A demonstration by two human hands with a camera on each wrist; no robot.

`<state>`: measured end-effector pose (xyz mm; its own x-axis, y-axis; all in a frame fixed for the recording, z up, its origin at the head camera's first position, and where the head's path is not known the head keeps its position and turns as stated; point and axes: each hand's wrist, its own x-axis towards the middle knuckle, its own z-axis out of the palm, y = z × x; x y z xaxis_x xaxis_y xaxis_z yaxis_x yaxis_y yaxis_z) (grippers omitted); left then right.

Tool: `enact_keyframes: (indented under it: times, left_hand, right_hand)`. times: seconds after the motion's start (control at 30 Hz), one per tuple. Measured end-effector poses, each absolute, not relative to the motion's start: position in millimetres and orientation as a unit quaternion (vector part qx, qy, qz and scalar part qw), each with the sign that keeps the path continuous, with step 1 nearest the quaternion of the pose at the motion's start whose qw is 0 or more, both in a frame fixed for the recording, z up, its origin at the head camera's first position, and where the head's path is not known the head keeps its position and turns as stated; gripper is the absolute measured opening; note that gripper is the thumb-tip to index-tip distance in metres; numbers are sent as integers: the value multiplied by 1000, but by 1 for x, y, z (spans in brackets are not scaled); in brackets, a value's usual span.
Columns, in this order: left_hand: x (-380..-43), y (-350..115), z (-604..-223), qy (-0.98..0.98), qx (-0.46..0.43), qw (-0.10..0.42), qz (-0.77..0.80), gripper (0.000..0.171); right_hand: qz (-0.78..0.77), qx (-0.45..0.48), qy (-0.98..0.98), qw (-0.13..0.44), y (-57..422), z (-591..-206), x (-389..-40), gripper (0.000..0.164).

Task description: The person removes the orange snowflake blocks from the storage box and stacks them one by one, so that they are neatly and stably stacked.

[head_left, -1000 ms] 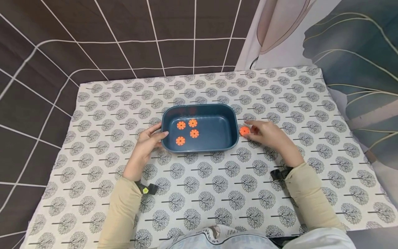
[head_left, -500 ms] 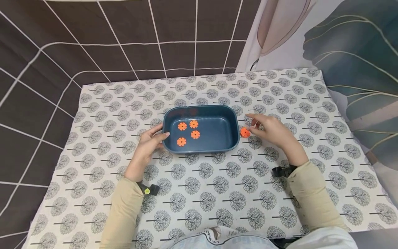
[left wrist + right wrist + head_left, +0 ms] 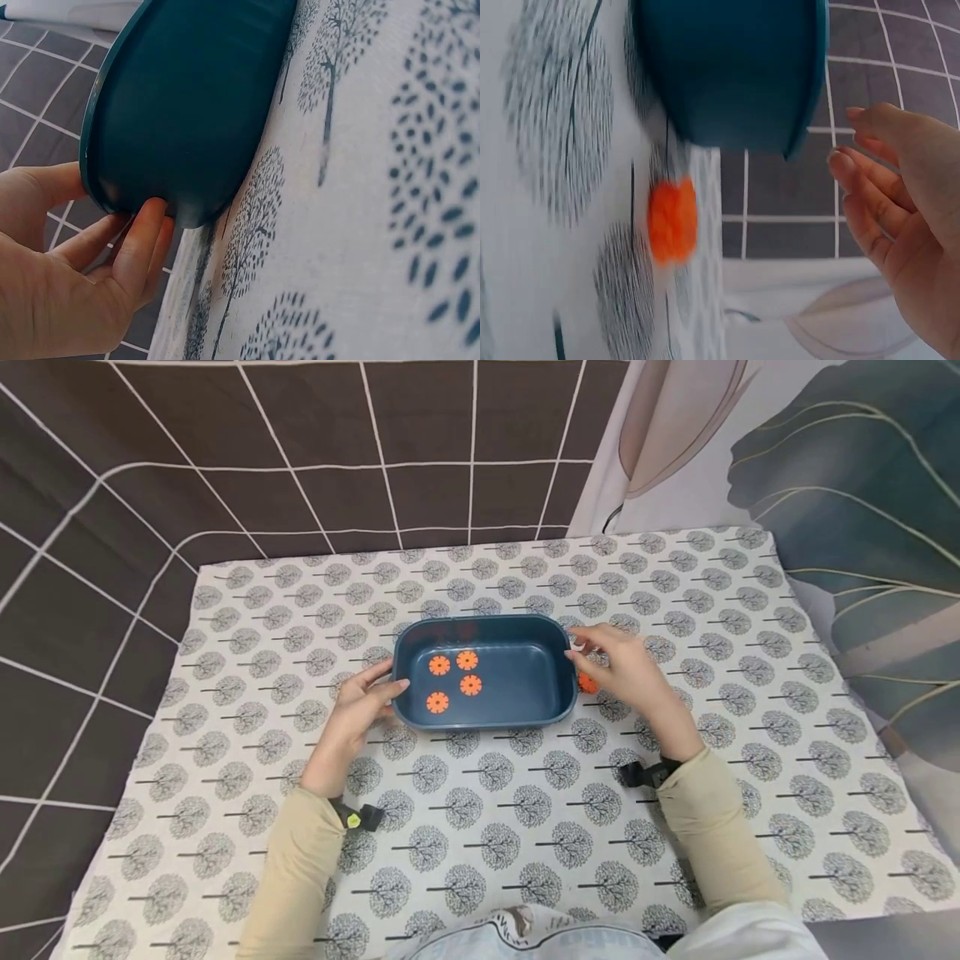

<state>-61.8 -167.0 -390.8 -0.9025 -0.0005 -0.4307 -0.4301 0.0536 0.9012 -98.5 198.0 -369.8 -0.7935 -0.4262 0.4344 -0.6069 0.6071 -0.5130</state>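
Observation:
A dark blue plastic basin (image 3: 517, 681) stands on the patterned cloth. Several orange notched plastic discs (image 3: 470, 685) lie flat on the left half of its floor. My left hand (image 3: 358, 700) grips the basin's left end, thumb over the rim and fingers against the outer wall (image 3: 144, 240). At the opposite end, my right hand (image 3: 618, 667) hovers by the rim, fingers loosely bent with nothing between them. In the right wrist view its fingertips (image 3: 844, 163) are apart from the rim. Below that hand another orange disc (image 3: 587, 683) lies on the cloth, partly covered in the head view.
A white cloth (image 3: 450, 827) with dark tree prints covers the table. Behind it hangs a dark curtain (image 3: 427, 497) with a white grid. To the right hangs a grey-green curtain (image 3: 862, 510) with line patterns.
My right hand has left the loose orange disc beside the basin and moved leftward and up to the right rim. The left hand keeps its grip.

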Motion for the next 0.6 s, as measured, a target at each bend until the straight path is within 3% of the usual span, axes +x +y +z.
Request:
enact_keyframes:
  times: [0.23, 0.6]
  left_hand:
    - [-61, -168, -390, 706, -157, 166, 671, 61]
    - [-62, -167, -389, 698, -160, 159, 680, 60]
  right_hand:
    - [366, 301, -872, 125, 160, -380, -99, 43]
    - [337, 302, -892, 10, 116, -381, -100, 51]
